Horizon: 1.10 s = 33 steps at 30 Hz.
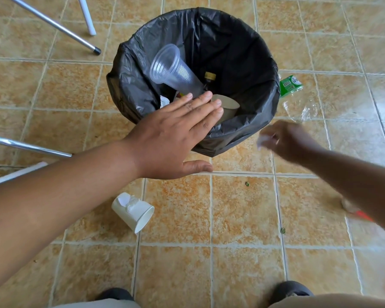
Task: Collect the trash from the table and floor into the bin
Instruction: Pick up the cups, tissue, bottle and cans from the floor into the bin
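A round bin (242,52) lined with a black bag stands on the tiled floor. Inside it lie a stack of clear plastic cups (171,67), a paper cup (228,106) and a bottle with a gold cap (210,76). My left hand (171,136) is flat and open over the bin's near rim, holding nothing. My right hand (287,140), blurred, is just right of the bin with its fingers closed on a small white scrap (262,141). A crushed white paper cup (133,211) lies on the floor below my left forearm.
A clear plastic bottle with a green label (292,94) lies on the floor right of the bin. Something clear and orange (353,208) shows under my right forearm. Metal chair or table legs (53,25) stand at upper left and left. My shoes (291,288) are at the bottom.
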Tool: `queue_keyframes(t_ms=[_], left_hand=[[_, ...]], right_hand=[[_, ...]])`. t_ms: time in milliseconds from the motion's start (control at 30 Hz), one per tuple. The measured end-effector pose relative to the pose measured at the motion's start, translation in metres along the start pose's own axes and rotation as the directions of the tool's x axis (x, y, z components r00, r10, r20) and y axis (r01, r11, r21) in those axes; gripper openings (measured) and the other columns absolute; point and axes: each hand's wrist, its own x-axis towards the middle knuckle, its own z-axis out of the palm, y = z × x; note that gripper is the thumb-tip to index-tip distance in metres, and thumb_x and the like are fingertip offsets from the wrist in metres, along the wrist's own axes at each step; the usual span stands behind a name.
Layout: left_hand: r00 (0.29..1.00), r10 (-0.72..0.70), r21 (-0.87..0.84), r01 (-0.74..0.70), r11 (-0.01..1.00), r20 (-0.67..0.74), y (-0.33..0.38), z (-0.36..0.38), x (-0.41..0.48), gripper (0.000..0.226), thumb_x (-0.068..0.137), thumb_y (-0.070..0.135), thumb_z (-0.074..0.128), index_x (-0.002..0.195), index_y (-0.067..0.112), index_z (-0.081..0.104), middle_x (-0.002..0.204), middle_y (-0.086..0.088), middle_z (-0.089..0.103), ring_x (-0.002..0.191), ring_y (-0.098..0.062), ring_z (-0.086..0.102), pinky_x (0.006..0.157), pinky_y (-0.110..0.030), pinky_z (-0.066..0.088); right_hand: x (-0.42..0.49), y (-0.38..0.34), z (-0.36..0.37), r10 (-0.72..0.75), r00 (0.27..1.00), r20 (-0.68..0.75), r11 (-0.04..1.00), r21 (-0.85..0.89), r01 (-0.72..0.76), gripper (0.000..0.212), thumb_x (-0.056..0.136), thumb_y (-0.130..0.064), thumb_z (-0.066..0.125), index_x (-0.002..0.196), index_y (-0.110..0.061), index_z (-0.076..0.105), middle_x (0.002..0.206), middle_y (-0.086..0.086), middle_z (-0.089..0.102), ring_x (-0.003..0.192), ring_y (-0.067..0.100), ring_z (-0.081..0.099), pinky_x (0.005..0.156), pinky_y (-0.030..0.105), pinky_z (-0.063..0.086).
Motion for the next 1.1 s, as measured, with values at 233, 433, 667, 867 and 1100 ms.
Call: queue_keyframes(t_ms=[233, 433, 667, 867, 1100], left_hand=[[1.000, 0.001, -0.009, -0.001, 1.000, -0.025, 0.000, 0.001, 0.001, 0.097, 0.094, 0.075, 0.024, 0.156, 0.001, 0.017, 0.164, -0.017, 0.017, 0.154, -0.029, 0.010, 0.124, -0.046, 0.016], [0.999, 0.000, -0.002, 0.000, 1.000, -0.034, 0.000, 0.001, 0.001, 0.098, 0.093, 0.075, 0.026, 0.155, 0.000, 0.019, 0.163, -0.018, 0.020, 0.153, -0.029, 0.013, 0.124, -0.046, 0.017], [0.999, -0.011, -0.017, 0.010, 1.000, -0.031, 0.001, -0.001, -0.001, 0.097, 0.093, 0.075, 0.027, 0.155, 0.000, 0.019, 0.163, -0.018, 0.021, 0.153, -0.030, 0.014, 0.124, -0.046, 0.017], [0.999, -0.016, -0.030, 0.015, 0.999, -0.046, 0.001, -0.001, 0.001, 0.098, 0.092, 0.075, 0.027, 0.155, 0.001, 0.019, 0.162, -0.020, 0.022, 0.153, -0.031, 0.015, 0.125, -0.045, 0.016], [0.999, -0.029, 0.001, 0.029, 1.000, -0.026, 0.000, -0.001, 0.000, 0.097, 0.094, 0.074, 0.027, 0.153, -0.003, 0.023, 0.159, -0.022, 0.029, 0.152, -0.033, 0.017, 0.124, -0.048, 0.017]], right_hand=[[0.038, -0.041, -0.115, 0.292, 0.659, -0.693, 0.902, 0.429, 0.051, 0.022, 0.083, -0.035, 0.070, 0.102, -0.025, 0.069, 0.094, -0.014, 0.072, 0.079, 0.000, 0.068, 0.071, 0.023, 0.055], [0.053, -0.099, -0.104, 0.020, 0.798, -0.603, 0.950, 0.260, 0.173, 0.033, 0.088, -0.028, 0.071, 0.119, -0.014, 0.070, 0.103, -0.008, 0.071, 0.081, 0.001, 0.063, 0.072, 0.006, 0.047], [0.049, -0.108, -0.079, -0.162, 0.822, -0.547, 0.953, 0.131, 0.275, 0.043, 0.092, -0.018, 0.068, 0.132, -0.006, 0.064, 0.120, 0.012, 0.070, 0.102, 0.018, 0.069, 0.090, 0.026, 0.057], [0.024, -0.105, -0.061, -0.437, 0.763, -0.477, 0.882, -0.059, 0.468, 0.050, 0.103, -0.039, 0.051, 0.131, 0.001, 0.063, 0.128, 0.021, 0.065, 0.121, 0.030, 0.062, 0.098, 0.043, 0.053], [0.006, -0.098, -0.033, -0.658, 0.684, -0.315, 0.746, -0.395, 0.535, 0.080, 0.102, -0.060, 0.028, 0.148, 0.003, 0.043, 0.152, 0.022, 0.046, 0.146, 0.035, 0.038, 0.116, 0.054, 0.034]])
